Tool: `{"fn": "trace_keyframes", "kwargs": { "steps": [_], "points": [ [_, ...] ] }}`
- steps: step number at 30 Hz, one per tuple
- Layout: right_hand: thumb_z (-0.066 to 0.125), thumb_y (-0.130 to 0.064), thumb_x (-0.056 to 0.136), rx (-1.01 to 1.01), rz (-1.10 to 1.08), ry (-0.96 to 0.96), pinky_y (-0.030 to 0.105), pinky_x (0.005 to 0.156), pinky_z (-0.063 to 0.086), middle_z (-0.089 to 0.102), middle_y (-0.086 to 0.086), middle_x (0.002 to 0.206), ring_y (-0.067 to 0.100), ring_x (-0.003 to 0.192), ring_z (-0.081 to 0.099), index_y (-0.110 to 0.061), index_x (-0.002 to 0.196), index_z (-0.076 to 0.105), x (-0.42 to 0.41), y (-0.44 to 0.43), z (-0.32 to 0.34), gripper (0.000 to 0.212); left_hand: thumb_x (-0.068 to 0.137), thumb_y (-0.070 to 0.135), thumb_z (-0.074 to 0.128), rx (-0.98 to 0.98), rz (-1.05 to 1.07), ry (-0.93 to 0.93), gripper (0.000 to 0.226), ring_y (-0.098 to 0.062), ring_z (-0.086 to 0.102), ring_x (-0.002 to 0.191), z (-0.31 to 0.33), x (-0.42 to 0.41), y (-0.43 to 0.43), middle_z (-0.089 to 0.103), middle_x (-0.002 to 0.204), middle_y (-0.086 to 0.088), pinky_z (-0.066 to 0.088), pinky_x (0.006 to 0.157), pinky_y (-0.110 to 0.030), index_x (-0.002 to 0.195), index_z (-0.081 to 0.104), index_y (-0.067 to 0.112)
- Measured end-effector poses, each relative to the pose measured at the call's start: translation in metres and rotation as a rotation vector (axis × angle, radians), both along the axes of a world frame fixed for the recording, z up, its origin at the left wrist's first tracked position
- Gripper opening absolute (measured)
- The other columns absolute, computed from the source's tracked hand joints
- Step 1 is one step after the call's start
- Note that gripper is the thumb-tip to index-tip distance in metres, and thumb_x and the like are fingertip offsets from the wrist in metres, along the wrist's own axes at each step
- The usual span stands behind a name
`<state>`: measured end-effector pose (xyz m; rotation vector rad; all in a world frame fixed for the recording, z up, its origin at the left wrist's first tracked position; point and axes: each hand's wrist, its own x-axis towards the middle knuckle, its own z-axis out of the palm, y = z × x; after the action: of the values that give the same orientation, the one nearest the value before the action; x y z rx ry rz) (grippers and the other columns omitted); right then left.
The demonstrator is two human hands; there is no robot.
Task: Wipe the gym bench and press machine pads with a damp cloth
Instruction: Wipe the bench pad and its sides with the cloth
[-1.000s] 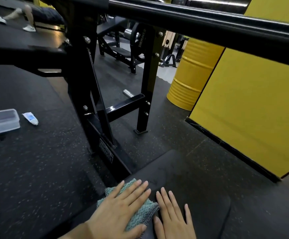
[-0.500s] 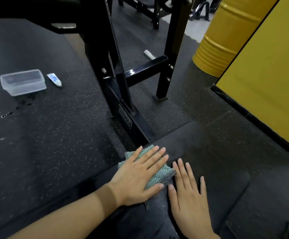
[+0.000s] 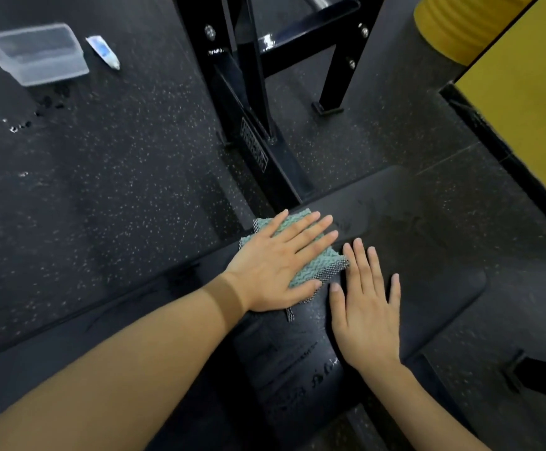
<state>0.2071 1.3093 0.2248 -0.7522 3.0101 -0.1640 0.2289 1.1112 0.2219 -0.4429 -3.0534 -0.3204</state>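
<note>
A folded green cloth (image 3: 318, 270) lies on the black bench pad (image 3: 421, 255) near the pad's left edge. My left hand (image 3: 278, 265) presses flat on the cloth with straight fingers, covering most of it. My right hand (image 3: 367, 304) rests flat on the bare pad just right of the cloth, fingers straight and spread, its thumb close to the cloth's corner. Damp streaks show on the pad beyond the fingertips.
The black steel machine frame (image 3: 258, 102) rises from the speckled rubber floor just beyond the pad. A clear plastic tub (image 3: 37, 53) and a small white tube (image 3: 103, 52) lie on the floor at far left. A yellow wall (image 3: 532, 92) and yellow drum (image 3: 460, 24) stand at right.
My head has tilted down, so the view now looks more steeply at the pad. Both hands and the cloth keep about the same place on the pad.
</note>
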Motion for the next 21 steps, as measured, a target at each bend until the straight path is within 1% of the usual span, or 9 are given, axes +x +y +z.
{"fn": "trace_keyframes", "kwargs": {
  "steps": [7,13,21],
  "points": [
    [0.017,-0.044,0.102,-0.024,-0.029,-0.027,0.053,0.121,0.011,0.012,-0.007,0.166,0.010,0.153,0.005,-0.022,0.158,0.020,0.0011,-0.0015,0.0039,0.061,0.095,0.057,0.024,0.038,-0.005,0.006,0.075,-0.019,0.005,0.154,-0.0024,-0.0010,0.0008,0.008,0.167,-0.004,0.008,0.123,-0.049,0.159,0.015,0.018],
    [0.018,-0.042,0.101,-0.032,-0.051,-0.060,0.052,0.122,0.008,0.011,-0.008,0.166,0.009,0.153,0.003,-0.022,0.158,0.020,0.0006,-0.0038,0.0081,0.061,0.095,0.057,0.021,0.047,-0.012,-0.006,0.076,-0.019,0.003,0.154,-0.0011,-0.0012,-0.0003,0.006,0.167,-0.005,0.004,0.124,-0.047,0.159,0.012,0.018],
    [0.018,-0.042,0.100,-0.007,-0.053,-0.083,0.050,0.122,0.004,0.010,-0.005,0.167,0.011,0.153,0.001,-0.019,0.158,0.018,0.0012,-0.0032,0.0092,0.062,0.095,0.058,0.018,0.045,-0.009,-0.027,0.076,-0.021,0.002,0.154,0.0036,0.0008,-0.0009,0.004,0.167,-0.006,0.002,0.124,-0.046,0.160,0.009,0.018]
  ]
}}
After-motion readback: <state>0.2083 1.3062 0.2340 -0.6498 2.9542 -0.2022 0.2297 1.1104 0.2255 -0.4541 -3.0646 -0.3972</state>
